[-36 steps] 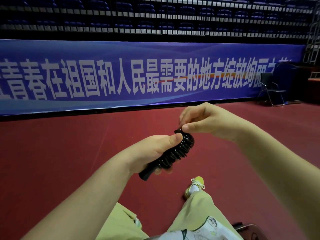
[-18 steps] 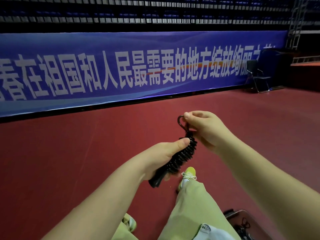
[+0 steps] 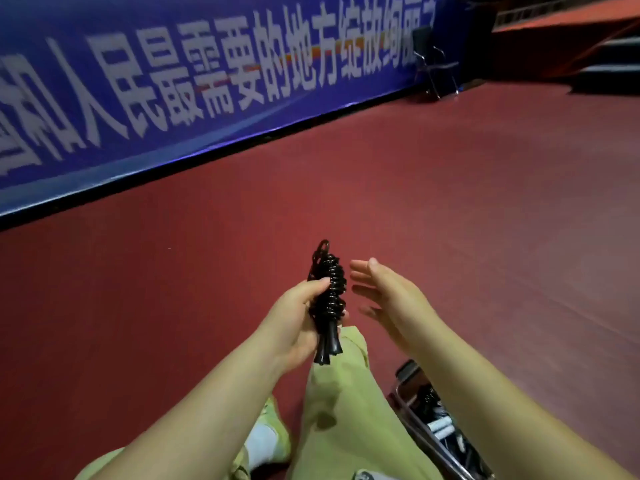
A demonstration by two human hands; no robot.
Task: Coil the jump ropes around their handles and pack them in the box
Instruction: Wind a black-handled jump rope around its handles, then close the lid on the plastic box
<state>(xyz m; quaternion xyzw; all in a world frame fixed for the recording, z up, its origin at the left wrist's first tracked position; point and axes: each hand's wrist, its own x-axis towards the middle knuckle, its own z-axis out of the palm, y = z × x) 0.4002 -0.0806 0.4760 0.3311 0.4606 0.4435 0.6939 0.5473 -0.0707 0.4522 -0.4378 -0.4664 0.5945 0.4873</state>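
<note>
Nearest the camera, below and to the right of the coiled rope, the box [image 3: 415, 415] sits on the red floor [image 3: 450, 220] just beside the person's right leg [image 3: 346, 403], open, with dark ropes and a white handle visible inside; most of it is hidden by the right forearm.

Above the leg, the left hand [image 3: 294, 317] grips the black jump rope [image 3: 330, 299], fingers and thumb curled round the bundle. The cord is wound tightly round both handles, whose flared ends stick out below the hand, and a small loop of cord stands up at the top.

Just right of the rope, the right hand [image 3: 384, 292] is released, fingers straight and spread, not touching the bundle. Half a second ago it was pinching that top loop; it has now let go. That suggests the end is tucked and this rope's coiling is finished, so packing into the box looks like the step due.

Beyond the rope, a blue banner [image 3: 207, 81] runs along the wall, with a folding chair [image 3: 434, 62] at its far end.
</note>
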